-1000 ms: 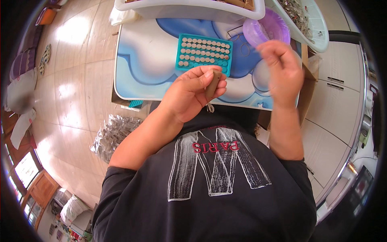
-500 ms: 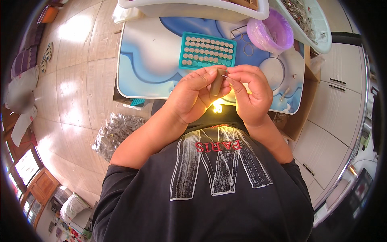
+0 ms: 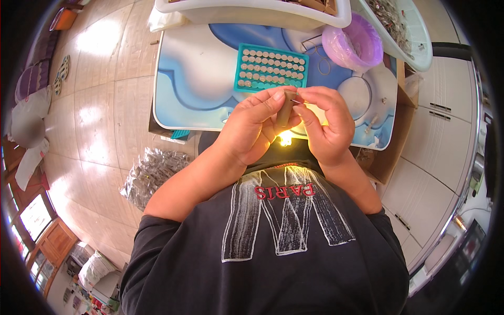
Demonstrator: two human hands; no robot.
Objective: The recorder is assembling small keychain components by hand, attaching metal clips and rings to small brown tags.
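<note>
My left hand (image 3: pixel 257 118) is closed round a small brown tube-like piece (image 3: pixel 285 111), its thumb near the upper end. The fingers of my right hand (image 3: pixel 329 123) pinch a thin metallic pin (image 3: pixel 295 101) against the upper right side of that piece. Their tips nearly meet the left hand's. Whether the pin enters the piece, I cannot tell. Just beyond the hands lies a teal tray (image 3: pixel 236 75) with rows of round silvery pieces; part of its nearest row shows bare teal. Yellow light (image 3: pixel 285 138) glows below my hands.
The tray stands on a blue-and-white table (image 3: pixel 191 58). At its back are a white tub (image 3: pixel 252 10), a lined purple bucket (image 3: pixel 370 44) and a pale green basket (image 3: pixel 420 37) with metal bits. Silvery packets (image 3: pixel 152 178) sit at left, a cardboard box (image 3: pixel 401 118) at right.
Both hands stay almost in place with the brown piece. The right fingertips shift slightly at the pin, and the whole view drifts a little.
</note>
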